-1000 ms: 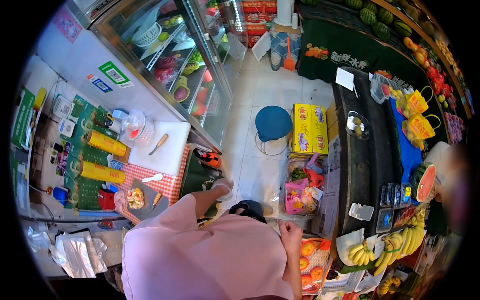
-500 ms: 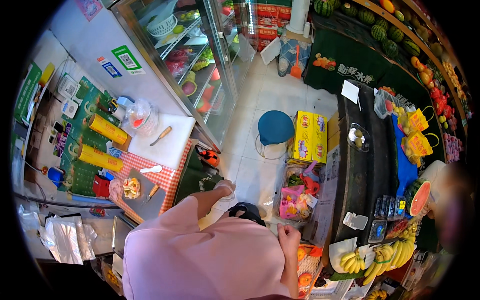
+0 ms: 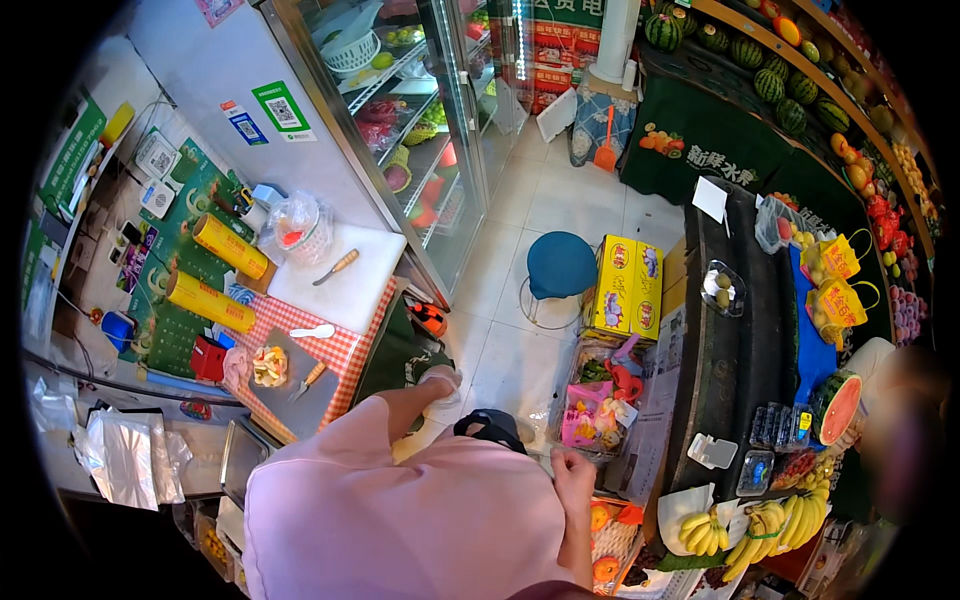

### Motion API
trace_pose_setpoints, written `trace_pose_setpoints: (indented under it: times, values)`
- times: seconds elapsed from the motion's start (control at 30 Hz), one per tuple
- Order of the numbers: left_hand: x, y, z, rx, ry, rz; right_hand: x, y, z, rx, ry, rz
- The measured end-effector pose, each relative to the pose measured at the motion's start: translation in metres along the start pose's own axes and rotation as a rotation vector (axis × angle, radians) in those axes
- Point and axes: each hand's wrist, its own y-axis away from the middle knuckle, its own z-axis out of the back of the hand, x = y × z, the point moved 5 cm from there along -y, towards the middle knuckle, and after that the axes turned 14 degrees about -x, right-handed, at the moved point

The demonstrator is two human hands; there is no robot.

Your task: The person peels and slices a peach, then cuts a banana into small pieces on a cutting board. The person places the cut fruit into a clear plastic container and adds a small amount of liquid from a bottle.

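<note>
My left hand (image 3: 441, 383) hangs low in front of my body, beside the dark green cloth (image 3: 402, 352) at the counter's side. It looks covered by a clear plastic glove; its fingers are too small and blurred to make out. My right hand (image 3: 573, 474) hangs at my right side with its fingers curled closed, and nothing shows in it. Near it stand a crate of bagged fruit (image 3: 592, 410) and a basket with orange fruit (image 3: 606, 569). On the counter, cut fruit (image 3: 270, 367) and a wooden-handled knife (image 3: 308, 381) lie on a grey board (image 3: 305, 353).
Left, a white cutting board (image 3: 350, 285) bears another knife (image 3: 337, 266), near yellow film rolls (image 3: 212, 300). A glass-door fridge (image 3: 455, 150) stands ahead. A blue stool (image 3: 558, 264) and yellow box (image 3: 627, 288) stand on the floor. Bananas (image 3: 765, 530) and a person (image 3: 880, 400) are right.
The view has shifted slightly, so the room appears a little lower and farther right. My left hand has lowered slightly toward the green cloth; my right stays at my side.
</note>
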Motion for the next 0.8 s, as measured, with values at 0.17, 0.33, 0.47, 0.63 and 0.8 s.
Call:
trace_pose_setpoints:
  times: [0.17, 0.33, 0.47, 0.63, 0.8]
  values:
    - [0.037, -0.016, -0.024, -0.053, -0.079, -0.024, 0.000, -0.003, -0.015, 0.041, -0.013, 0.051]
    - [0.050, -0.035, -0.012, -0.008, -0.132, -0.012, 0.010, -0.040, -0.032, 0.016, -0.014, 0.076]
    - [0.046, -0.066, 0.019, -0.012, -0.066, 0.096, 0.017, -0.097, -0.043, -0.040, 0.033, 0.069]
    - [0.061, -0.149, -0.006, 0.032, -0.088, -0.044, 0.055, -0.183, -0.057, -0.049, 0.132, 0.064]
    - [0.031, -0.248, 0.021, 0.050, 0.128, 0.065, 0.105, -0.264, -0.119, 0.048, 0.157, 0.070]
